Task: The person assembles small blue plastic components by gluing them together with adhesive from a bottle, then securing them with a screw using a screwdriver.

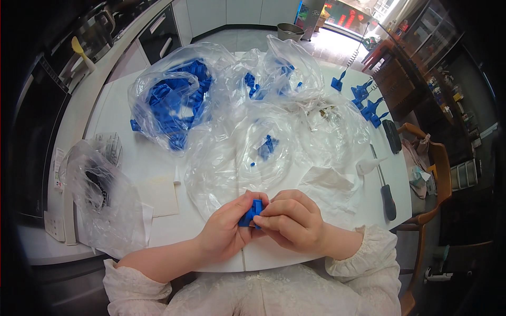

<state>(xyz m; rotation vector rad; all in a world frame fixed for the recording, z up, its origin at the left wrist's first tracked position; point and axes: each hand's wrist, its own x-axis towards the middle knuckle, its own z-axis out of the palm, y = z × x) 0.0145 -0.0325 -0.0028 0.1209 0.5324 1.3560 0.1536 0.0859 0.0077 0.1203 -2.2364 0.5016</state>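
A small blue plastic part (pixel 245 217) sits in my left hand (pixel 227 221), whose fingers wrap round it. My right hand (pixel 292 218) is closed against the part's right side, thumb and fingertips pinched there; whether a smaller piece is between them is hidden. Just beyond my hands lies an open clear plastic bag (pixel 237 158) with a few small blue pieces (pixel 268 147) in it. Farther left, a larger clear bag (pixel 138 87) holds a heap of blue plastic parts (pixel 176 97).
Finished-looking blue pieces with coiled wires (pixel 363 97) stand at the table's far right. Nearer are a screwdriver (pixel 388 203), a white nozzle bottle (pixel 368 166) and a black box-shaped object (pixel 391 136). A bag with black coils (pixel 100 195) lies left. A wooden chair (pixel 445 179) stands right.
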